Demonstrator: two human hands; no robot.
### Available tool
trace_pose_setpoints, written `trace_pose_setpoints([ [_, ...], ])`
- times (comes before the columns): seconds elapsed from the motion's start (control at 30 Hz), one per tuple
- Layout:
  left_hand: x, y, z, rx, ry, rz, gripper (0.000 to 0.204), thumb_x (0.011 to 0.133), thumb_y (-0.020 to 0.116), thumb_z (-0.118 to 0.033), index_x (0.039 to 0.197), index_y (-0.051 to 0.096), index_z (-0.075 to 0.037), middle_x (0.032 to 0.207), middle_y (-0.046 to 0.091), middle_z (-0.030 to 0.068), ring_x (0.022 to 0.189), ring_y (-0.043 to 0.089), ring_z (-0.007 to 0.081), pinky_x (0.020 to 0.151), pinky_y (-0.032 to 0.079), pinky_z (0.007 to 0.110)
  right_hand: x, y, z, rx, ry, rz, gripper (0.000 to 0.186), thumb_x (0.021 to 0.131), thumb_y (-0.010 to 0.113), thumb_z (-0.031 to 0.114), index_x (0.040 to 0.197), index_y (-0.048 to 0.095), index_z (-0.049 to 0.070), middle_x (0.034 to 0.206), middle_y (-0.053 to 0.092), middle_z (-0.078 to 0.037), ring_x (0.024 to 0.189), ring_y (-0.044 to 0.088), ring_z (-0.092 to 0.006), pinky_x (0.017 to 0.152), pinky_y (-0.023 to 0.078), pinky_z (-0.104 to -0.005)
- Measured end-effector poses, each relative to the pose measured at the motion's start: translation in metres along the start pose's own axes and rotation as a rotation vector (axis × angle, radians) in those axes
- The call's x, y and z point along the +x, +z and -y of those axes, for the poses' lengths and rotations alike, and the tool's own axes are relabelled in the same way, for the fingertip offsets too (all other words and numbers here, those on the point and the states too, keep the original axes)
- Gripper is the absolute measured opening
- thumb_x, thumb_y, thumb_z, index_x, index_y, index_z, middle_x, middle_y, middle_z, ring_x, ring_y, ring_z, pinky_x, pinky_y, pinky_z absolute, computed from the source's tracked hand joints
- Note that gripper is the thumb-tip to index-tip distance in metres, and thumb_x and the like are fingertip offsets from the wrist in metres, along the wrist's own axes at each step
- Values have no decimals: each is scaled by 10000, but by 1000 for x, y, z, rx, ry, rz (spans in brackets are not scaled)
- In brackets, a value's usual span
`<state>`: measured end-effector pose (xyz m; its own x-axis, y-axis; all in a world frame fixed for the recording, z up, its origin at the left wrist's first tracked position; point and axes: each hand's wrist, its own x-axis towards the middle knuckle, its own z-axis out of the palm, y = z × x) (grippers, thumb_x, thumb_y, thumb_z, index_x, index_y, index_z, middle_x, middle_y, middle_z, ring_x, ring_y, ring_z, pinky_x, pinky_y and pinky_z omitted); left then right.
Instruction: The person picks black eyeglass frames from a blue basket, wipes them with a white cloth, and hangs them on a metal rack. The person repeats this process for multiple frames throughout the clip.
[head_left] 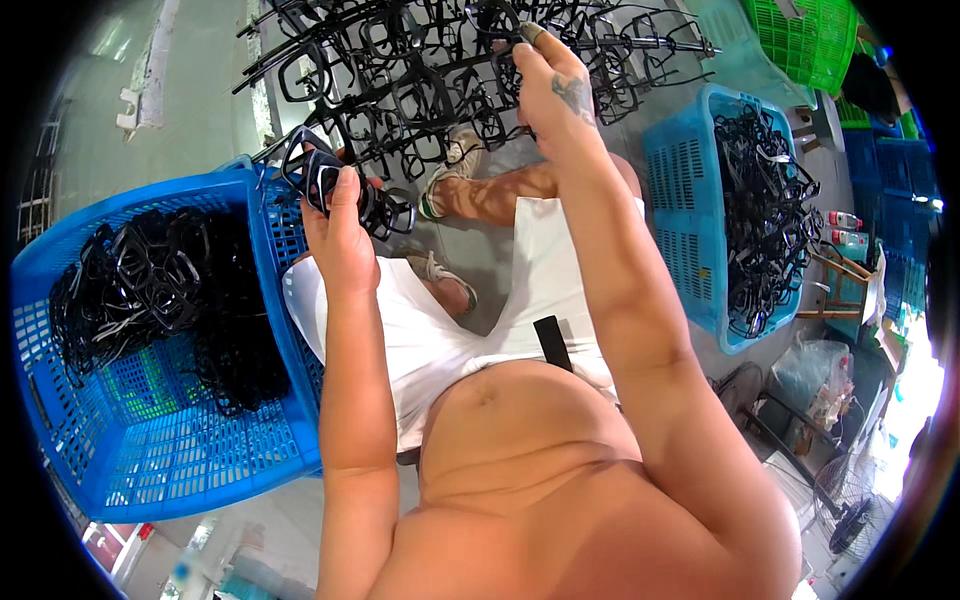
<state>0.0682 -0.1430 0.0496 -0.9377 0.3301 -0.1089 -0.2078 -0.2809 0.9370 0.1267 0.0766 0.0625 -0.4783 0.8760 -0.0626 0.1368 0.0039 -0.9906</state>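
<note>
So your rack of dark rods [650,45] is loaded, rows of black glasses frames [415,95] crowded all along it. Left of the rack and closer to you there's a deep blue basket [240,455] with a tangled heap of frames [170,270] in it, part of its mesh bottom bare. Right of the rack, your light-blue crate [680,215] holds another messy pile [765,220]. Grey floor [490,265] this side of the rack, your sneakers [435,270] on it.
</note>
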Motion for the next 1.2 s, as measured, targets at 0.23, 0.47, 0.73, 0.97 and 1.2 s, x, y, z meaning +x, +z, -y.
trace_pose_setpoints([
  [0.23,0,0,2,116,-3,20,393,870,557,-160,1224,460,-19,1011,601,85,779,580,158,713,471,277,7,-14,13,-90,-95,125,335,856,521,182,1134,585,6,841,663,-100,781,587,-133,717,452,-270],
  [0.47,-2,7,1,136,-1,30,519,877,533,-98,1360,350,-52,1056,564,77,772,562,143,714,460,260,19,-11,11,1,27,294,241,904,481,127,1059,605,-10,728,579,7,630,480,-53,528,394,-218],
  [0.73,-6,8,25,385,173,-42,324,874,572,-95,1142,440,32,834,556,37,724,532,88,658,431,226,12,12,-1,137,-136,53,175,913,482,96,992,595,-12,659,546,3,548,458,-52,485,365,-198],
  [0.97,4,10,27,291,158,-71,378,874,563,-110,1199,432,31,975,572,87,771,567,128,678,458,245,24,5,-27,198,-225,74,262,902,524,126,1118,584,-10,703,576,7,547,453,-36,485,357,-174],
  [1.2,-1,5,35,300,58,-148,282,877,583,-149,1078,487,23,901,598,76,713,575,121,647,455,219,-10,9,-5,8,-88,-78,326,885,497,173,1140,567,-16,777,669,-74,609,563,-106,615,454,-246],
])
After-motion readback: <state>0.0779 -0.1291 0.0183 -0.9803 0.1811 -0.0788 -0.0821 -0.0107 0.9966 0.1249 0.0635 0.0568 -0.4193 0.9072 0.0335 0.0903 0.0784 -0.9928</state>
